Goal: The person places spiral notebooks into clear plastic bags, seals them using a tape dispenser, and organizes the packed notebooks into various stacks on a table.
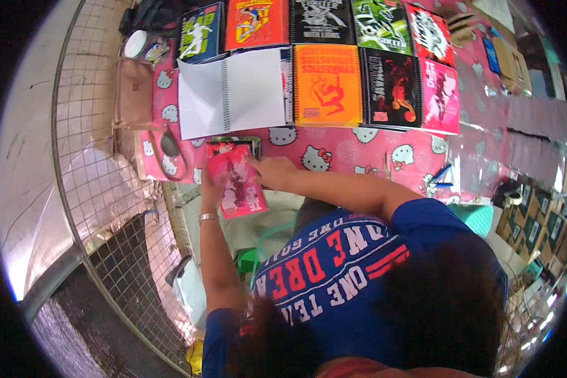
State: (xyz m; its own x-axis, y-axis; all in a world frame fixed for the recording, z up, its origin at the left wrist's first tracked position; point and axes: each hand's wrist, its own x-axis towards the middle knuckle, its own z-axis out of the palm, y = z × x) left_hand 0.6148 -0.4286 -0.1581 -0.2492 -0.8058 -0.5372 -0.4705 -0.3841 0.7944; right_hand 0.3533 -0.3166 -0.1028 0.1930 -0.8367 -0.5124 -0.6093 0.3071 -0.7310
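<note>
A pink spiral notebook (pixel 240 192) with a dark red figure on its cover is held tilted at the table's near edge. My left hand (pixel 212 181), slightly blurred, grips its left side. My right hand (pixel 272 172) is closed at its upper right edge, the fingertips partly hidden. Just beyond it lies a darker notebook with green on its cover (pixel 251 143), mostly covered by the pink one. Farther back, an open spiral notebook (pixel 256 88) shows white pages. To its right lie an orange notebook (pixel 327 91), a black notebook (pixel 392 88) and another pink notebook (pixel 441 97).
Behind these runs a row of several notebooks, including a red-orange one (pixel 257 22). The pink patterned tablecloth (pixel 353 151) carries sunglasses (pixel 170 148) at left and blue-handled scissors (pixel 444 179) at right. A wire mesh (pixel 85 126) stands left; patterned boxes (pixel 538 217) are at right.
</note>
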